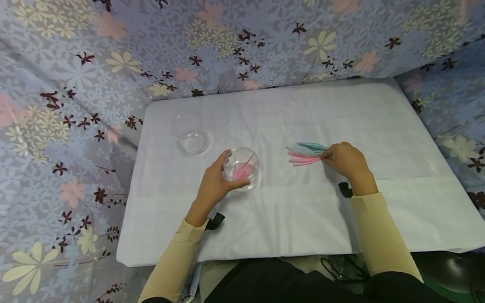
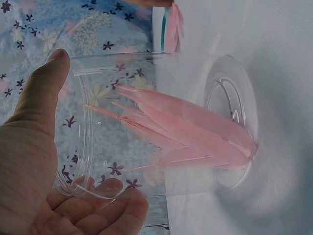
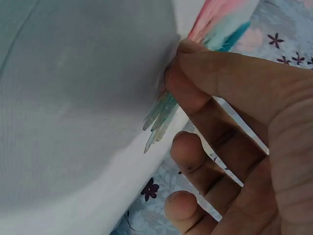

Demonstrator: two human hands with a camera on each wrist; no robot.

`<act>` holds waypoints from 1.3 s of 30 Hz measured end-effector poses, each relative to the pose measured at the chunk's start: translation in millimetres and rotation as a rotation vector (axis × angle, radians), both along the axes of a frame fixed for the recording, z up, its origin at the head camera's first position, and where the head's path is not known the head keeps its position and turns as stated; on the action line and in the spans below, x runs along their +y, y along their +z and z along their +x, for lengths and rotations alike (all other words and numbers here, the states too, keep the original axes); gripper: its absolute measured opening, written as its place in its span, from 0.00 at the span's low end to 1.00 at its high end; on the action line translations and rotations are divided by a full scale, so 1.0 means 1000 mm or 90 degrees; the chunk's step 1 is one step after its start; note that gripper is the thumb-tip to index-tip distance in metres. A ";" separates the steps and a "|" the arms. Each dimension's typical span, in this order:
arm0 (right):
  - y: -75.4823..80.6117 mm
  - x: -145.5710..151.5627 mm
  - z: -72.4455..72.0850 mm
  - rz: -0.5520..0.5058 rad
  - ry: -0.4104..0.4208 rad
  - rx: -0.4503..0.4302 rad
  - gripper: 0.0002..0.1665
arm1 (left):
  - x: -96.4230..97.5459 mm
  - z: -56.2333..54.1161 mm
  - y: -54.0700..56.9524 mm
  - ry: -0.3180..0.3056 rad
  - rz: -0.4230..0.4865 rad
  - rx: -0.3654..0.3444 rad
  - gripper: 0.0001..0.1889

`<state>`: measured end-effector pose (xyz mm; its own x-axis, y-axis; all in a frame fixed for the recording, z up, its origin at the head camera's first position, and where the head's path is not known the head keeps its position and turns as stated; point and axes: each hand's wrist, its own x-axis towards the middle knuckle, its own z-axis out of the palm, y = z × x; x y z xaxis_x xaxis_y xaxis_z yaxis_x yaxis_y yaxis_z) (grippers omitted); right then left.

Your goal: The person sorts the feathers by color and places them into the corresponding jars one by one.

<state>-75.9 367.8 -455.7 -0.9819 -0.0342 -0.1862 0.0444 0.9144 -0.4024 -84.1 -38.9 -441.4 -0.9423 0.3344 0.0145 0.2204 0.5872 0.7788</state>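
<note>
My left hand (image 1: 217,179) holds a clear jar (image 1: 254,180) standing on the white table, thumb on one side and fingers on the other, near the rim. Inside the jar stand several pink feathers (image 2: 195,127), their bare quills toward the open mouth in the left wrist view. To the right, my right hand (image 1: 345,160) pinches a bunch of pink, pale and teal feathers (image 1: 305,153) between thumb and index finger. In the right wrist view their quill ends (image 3: 161,117) stick out past the fingertips, while the other fingers are loosely bent.
A second clear jar (image 1: 195,144) stands at the back left of the table. White cloth (image 1: 303,210) covers the tabletop. Flowered fabric (image 1: 227,50) hangs close behind the table and along both sides. Dark cables (image 1: 341,273) show below the front edge.
</note>
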 end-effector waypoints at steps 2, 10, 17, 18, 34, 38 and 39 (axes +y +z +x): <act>-0.003 0.001 -0.001 0.004 0.007 0.003 0.10 | 0.000 0.000 -0.001 -0.001 -0.002 -0.005 0.55; -0.001 0.001 -0.006 0.008 0.033 0.014 0.11 | -0.001 -0.001 -0.001 -0.007 0.001 0.003 0.55; -0.002 0.001 -0.004 0.030 0.037 0.012 0.10 | -0.001 -0.002 0.000 -0.008 0.013 0.005 0.54; -0.001 0.001 -0.003 0.032 0.041 0.016 0.10 | -0.001 -0.002 0.000 -0.007 0.013 0.005 0.54; 0.046 -0.015 0.011 0.049 0.142 0.170 0.07 | -0.003 -0.002 -0.002 -0.006 0.018 0.014 0.53; 0.067 -0.032 0.010 0.046 0.171 0.250 0.07 | -0.003 -0.003 -0.004 -0.005 0.017 0.013 0.52; 0.073 -0.038 0.009 0.045 0.181 0.274 0.07 | -0.004 -0.003 -0.004 -0.005 0.018 0.013 0.52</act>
